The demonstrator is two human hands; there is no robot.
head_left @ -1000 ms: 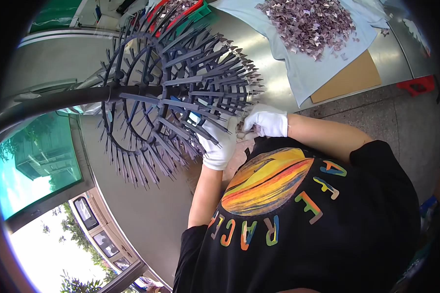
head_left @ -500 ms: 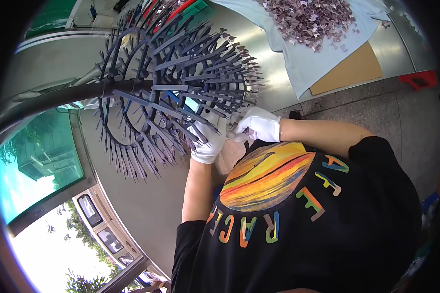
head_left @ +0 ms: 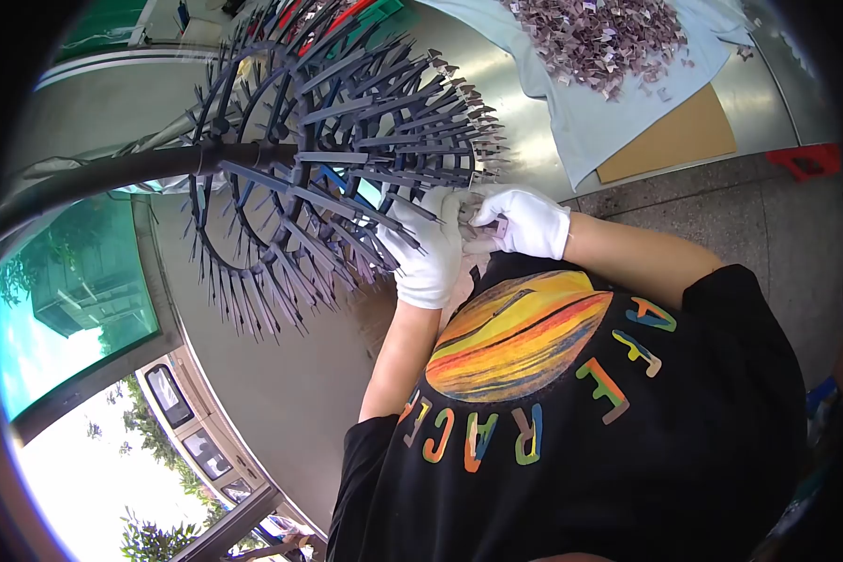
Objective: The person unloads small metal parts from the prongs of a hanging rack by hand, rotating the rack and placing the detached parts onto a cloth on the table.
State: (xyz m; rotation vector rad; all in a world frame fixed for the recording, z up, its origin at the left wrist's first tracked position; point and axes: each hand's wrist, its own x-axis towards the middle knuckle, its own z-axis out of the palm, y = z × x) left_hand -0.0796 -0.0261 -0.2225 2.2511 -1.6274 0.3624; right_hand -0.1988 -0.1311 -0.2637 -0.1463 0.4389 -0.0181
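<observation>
A dark rack (head_left: 300, 155) with many long prongs spreads out at upper left, with small pinkish-brown pieces (head_left: 482, 122) on the prong tips along its right side. My left hand (head_left: 426, 258), in a white glove, is beside the rack's lower right prongs, some of which cross in front of it. Its fingertips come together at my right hand, and whatever they pinch is hidden. My right hand (head_left: 529, 223), also gloved in white, is curled around small mauve pieces (head_left: 500, 228), partly visible between its fingers. Both hands meet in front of my chest.
A heap of small mauve pieces (head_left: 609, 42) lies on a pale blue cloth (head_left: 571, 131) over a metal table. Brown cardboard (head_left: 670, 140) sticks out beneath the cloth. A red stool (head_left: 806, 161) stands at right. The rack's thick curved pole (head_left: 94, 183) extends left.
Both hands have shifted right and closer together, with my left fingers now meeting the right ones. The rack looks slightly turned.
</observation>
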